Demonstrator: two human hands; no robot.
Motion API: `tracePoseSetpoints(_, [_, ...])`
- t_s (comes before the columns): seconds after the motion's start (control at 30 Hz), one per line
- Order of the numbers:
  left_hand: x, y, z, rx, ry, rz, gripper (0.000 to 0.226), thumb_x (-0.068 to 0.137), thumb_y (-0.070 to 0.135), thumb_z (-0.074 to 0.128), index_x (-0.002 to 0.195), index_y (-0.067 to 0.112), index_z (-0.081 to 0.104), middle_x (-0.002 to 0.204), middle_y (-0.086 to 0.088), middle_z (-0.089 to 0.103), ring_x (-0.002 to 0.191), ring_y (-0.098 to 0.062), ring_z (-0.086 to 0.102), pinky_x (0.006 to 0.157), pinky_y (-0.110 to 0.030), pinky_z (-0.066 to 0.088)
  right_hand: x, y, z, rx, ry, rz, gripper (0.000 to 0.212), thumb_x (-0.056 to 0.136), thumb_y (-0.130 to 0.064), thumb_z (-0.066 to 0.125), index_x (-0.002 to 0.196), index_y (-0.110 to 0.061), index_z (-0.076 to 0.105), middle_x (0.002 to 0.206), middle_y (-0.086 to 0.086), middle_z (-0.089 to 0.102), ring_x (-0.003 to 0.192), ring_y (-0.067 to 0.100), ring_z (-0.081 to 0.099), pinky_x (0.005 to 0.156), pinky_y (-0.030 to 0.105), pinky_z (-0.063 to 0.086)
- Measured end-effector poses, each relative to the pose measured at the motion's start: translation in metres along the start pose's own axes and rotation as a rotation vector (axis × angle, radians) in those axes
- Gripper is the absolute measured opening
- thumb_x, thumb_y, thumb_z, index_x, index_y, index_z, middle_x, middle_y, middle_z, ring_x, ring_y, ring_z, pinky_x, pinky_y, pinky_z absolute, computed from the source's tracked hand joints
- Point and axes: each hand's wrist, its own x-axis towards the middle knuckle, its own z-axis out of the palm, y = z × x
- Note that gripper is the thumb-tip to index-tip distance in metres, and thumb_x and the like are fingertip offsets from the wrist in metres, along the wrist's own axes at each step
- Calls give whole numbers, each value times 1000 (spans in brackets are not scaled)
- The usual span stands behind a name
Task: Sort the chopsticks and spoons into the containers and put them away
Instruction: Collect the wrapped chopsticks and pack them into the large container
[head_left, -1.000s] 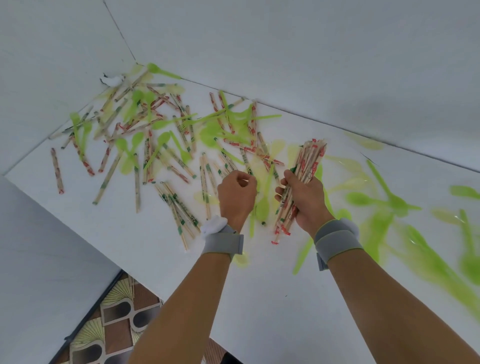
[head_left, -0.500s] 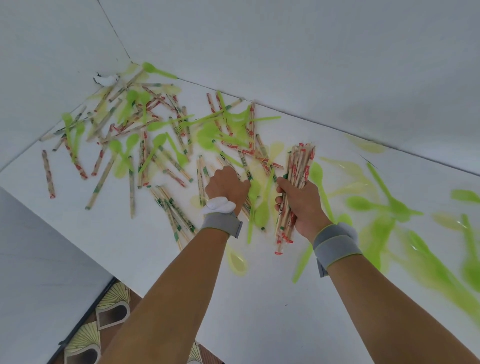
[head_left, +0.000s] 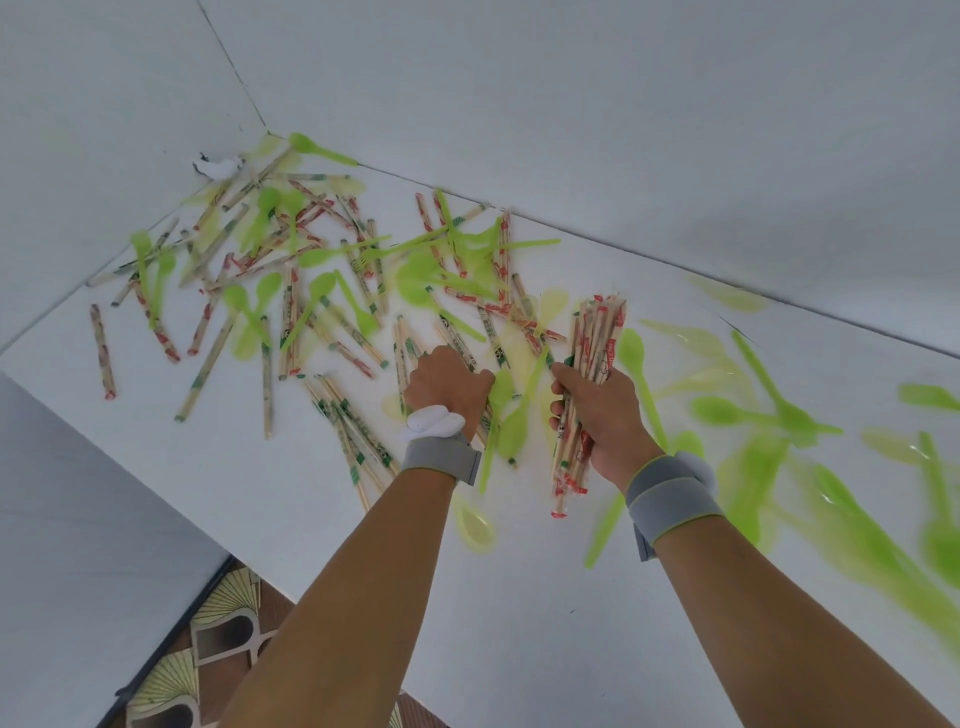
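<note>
Several paper-wrapped chopsticks (head_left: 291, 332) and green plastic spoons (head_left: 322, 283) lie scattered over the white table (head_left: 519, 597), thickest towards the far left corner. My right hand (head_left: 610, 415) grips an upright bundle of red-printed wrapped chopsticks (head_left: 595, 332), whose ends stick out above and below the fist. My left hand (head_left: 447, 387) is down on the pile just left of it, back towards me. Its fingers curl onto wrapped chopsticks (head_left: 470, 358) lying beside a green spoon (head_left: 511, 431); the fingertips are hidden. No container is in view.
More green spoons (head_left: 779, 410) spread over the table's right side, blurred. Pale walls meet the table's far edge and left side at a corner (head_left: 270, 132). A scrap of white paper (head_left: 218, 166) lies there. Patterned floor (head_left: 171, 680) shows beyond the near-left table edge.
My left hand dropped from beside the bundle down and left onto the pile and curled over chopsticks there. My right hand kept the bundle, nearly still.
</note>
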Motion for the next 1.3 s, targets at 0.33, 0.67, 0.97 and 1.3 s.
tracePoseSetpoints(0.33, [5,6,-7,-120,-4,-146,45,75,17,70,58,18,28,53,2,29,45,-12,23,52,-18,21,0,0,5,1,1,12,7,95,-10,68,95,-8,62,65,6,60,50,23,49,53,34,47])
tracePoseSetpoints(0.67, [-2,9,-20,-365,-34,-72,21,79,22,67,64,10,57,56,-7,48,51,-21,39,52,-29,36,-1,-3,5,18,11,15,8,94,-10,69,97,-8,62,64,4,60,49,21,49,52,34,47])
tracePoseSetpoints(0.97, [-11,26,-46,-482,12,297,11,82,17,70,77,8,67,73,-2,69,65,-15,62,59,-24,48,-4,-13,6,22,22,-7,11,94,-11,68,101,-6,61,66,5,62,50,21,52,52,33,48])
tracePoseSetpoints(1.3, [-51,43,-36,-466,-259,477,10,79,13,74,73,9,67,69,-4,68,59,-9,56,60,-26,51,-5,-26,4,293,86,-65,13,99,-16,65,108,-8,68,99,11,77,89,29,74,80,44,61])
